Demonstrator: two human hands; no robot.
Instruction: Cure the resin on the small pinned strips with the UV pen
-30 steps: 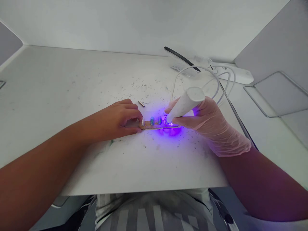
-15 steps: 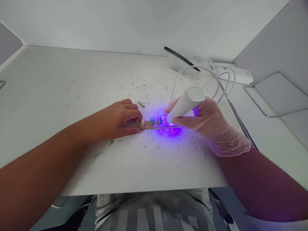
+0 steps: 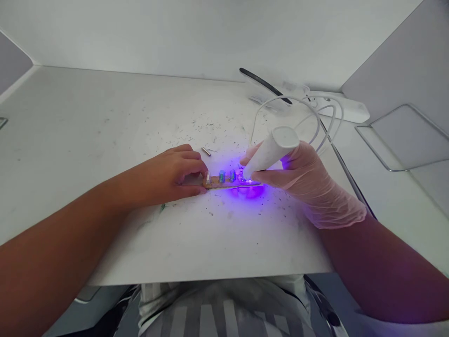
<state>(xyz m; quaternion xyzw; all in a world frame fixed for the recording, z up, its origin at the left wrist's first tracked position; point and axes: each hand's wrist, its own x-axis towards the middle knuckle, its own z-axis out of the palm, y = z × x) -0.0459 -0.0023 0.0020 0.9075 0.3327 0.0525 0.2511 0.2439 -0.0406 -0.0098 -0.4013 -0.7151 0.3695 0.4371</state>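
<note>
Both our hands have stayed put since the earlier frame; our bare left hand (image 3: 185, 171) pinches the left end of a tan strip (image 3: 215, 184) on the counter (image 3: 105, 117), fingers narrow about it; glossy nail tips (image 3: 222, 176) stand in a row along it; our gloved right hand (image 3: 303, 171) has its fingers wrapped round a white handheld lamp (image 3: 268, 152), glowing violet over the strip's right end; behind, near a black nail file (image 3: 264, 85), lies a clear plastic packet (image 3: 270, 105), contents too faint to tell.

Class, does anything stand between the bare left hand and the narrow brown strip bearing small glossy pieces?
Nothing visible does: the bare left hand holds the narrow brown strip directly by its left end. The small silvery cylinder lies apart, farther back.
</note>
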